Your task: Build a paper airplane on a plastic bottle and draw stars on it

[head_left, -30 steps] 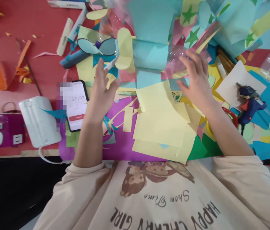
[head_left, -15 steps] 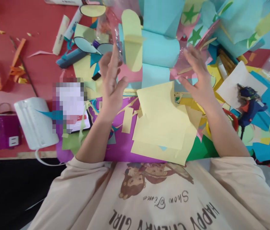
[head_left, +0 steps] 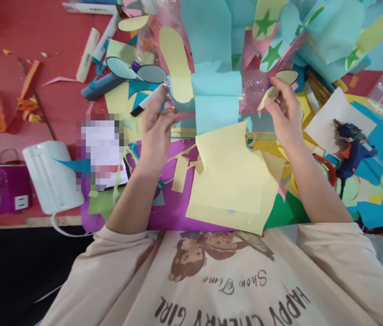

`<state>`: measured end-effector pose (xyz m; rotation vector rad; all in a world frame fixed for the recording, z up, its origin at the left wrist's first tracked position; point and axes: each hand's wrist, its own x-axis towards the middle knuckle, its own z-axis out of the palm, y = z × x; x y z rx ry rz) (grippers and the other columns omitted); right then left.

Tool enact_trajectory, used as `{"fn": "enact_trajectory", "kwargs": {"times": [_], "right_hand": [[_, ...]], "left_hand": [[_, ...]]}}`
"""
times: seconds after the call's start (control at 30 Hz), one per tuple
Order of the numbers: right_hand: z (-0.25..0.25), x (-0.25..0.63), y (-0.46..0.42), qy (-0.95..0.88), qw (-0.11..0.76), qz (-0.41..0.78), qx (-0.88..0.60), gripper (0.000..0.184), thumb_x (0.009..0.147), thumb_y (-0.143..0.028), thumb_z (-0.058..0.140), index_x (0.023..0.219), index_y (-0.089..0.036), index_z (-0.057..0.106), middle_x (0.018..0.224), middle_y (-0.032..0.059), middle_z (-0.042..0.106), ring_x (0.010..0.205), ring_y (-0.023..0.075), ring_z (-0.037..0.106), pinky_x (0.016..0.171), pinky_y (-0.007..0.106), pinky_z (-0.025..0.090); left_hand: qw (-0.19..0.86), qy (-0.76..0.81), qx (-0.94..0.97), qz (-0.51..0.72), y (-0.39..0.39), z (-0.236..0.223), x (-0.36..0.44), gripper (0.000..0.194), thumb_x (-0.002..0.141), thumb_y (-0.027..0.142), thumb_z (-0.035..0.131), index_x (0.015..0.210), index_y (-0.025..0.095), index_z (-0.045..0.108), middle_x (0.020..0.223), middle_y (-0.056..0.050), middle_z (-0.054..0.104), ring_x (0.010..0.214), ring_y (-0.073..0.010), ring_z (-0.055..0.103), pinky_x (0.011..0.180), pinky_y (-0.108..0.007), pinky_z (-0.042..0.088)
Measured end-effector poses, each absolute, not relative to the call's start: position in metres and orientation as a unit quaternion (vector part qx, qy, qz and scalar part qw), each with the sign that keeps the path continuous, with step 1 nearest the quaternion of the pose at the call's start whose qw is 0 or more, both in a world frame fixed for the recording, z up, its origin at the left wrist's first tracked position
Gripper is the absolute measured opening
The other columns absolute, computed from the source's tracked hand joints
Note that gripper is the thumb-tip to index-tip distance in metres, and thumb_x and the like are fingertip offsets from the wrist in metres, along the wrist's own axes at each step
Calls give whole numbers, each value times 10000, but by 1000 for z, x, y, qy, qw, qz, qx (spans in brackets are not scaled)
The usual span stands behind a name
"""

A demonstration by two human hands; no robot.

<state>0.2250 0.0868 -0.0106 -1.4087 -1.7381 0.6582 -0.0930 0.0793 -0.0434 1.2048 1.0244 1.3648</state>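
Note:
A pink clear plastic bottle (head_left: 254,86) lies crosswise in front of me, wrapped in light blue paper (head_left: 216,84). A rounded yellow paper strip (head_left: 179,81) lies over its left part. My left hand (head_left: 159,124) is at the bottle's left end, fingers bent in and touching the clear plastic; its fingertips are partly hidden. At the right end, my right hand (head_left: 286,111) pinches a small yellow paper oval (head_left: 269,97) between thumb and fingers, close against the bottle. Below the bottle lie overlapping pale yellow paper sheets (head_left: 227,176).
A glue gun (head_left: 352,156) rests at right beside red-handled scissors (head_left: 327,167). To the left are a phone (head_left: 101,149), a white case (head_left: 54,176), a blue marker (head_left: 101,87) and a purple power block (head_left: 1,192). Star-decorated paper pieces (head_left: 273,56) stand behind the bottle.
Both hands, spread apart before, have closed in at the bottle's ends. The bottle with its blue paper has shifted slightly left and the yellow strip has tilted.

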Motion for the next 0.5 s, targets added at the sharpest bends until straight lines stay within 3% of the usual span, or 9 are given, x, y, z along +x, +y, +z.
{"fn": "enact_trajectory", "kwargs": {"times": [0.1,0.3,0.4,0.5], "right_hand": [[-5,225,86,-650,464,293,-526,406,921,-433,505,1309,-314,499,1406,-10,572,1323,203,517,1121,441,433],[10,226,86,-664,517,294,-454,507,901,-451,370,1405,-413,329,1551,-101,404,1475,158,334,1149,435,408],[16,219,84,-630,475,262,-555,487,918,-449,260,1397,-425,341,1552,-113,387,1440,163,386,1135,412,428],[18,216,83,-557,520,266,-591,436,943,-402,192,1287,-334,451,1401,18,545,1267,195,561,1053,429,490]], "left_hand": [[525,393,487,577,76,-35,-94,465,807,359,709,1252,326,575,1251,43,624,1119,-167,598,1079,-421,426],[585,337,440,592,67,-3,-98,471,814,370,591,1270,254,573,1319,33,624,1330,-152,498,1225,-354,313],[574,350,422,608,63,4,-93,463,836,407,532,1251,209,578,1272,8,653,1265,-147,545,1193,-363,358],[526,364,453,621,64,0,-87,408,845,448,596,1204,256,620,1159,13,675,1022,-164,640,997,-341,511]]}}
